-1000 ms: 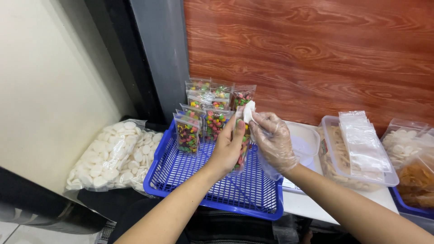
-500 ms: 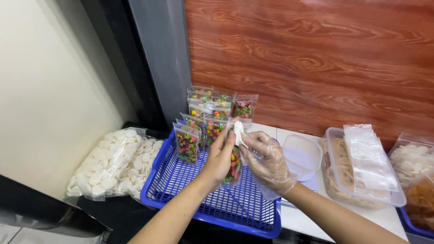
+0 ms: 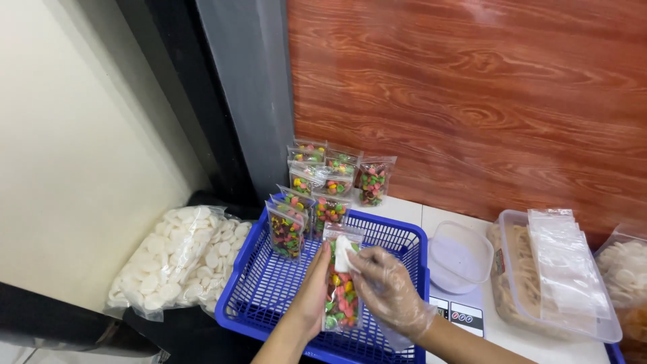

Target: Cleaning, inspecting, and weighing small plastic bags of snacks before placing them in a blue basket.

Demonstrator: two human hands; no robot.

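Closest to me, the left hand (image 3: 311,290) stands edge-on, its fingers pressed together and flat against the side of a clear packet (image 3: 340,290) of coloured sweets, holding it upright over the blue basket (image 3: 269,290). The right hand (image 3: 389,293), in a thin clear glove, closes on the packet from the other side; its thumb and forefinger pinch a small white piece (image 3: 342,253) at the packet's top edge, right at the fingertips.

Just beyond the left fingertips, more filled sweet packets (image 3: 286,229) stand upright in the basket's far corner, and further ones (image 3: 373,180) lean against the wood-grain wall (image 3: 472,101) behind it. To the left of the left hand, outside the basket, lies a big bag of white discs (image 3: 182,259). To the right of the gloved fingers sits an empty clear tub (image 3: 459,256) on a scale, and beyond that a clear box (image 3: 532,296) with a stack of empty bags (image 3: 563,259) lying on top.
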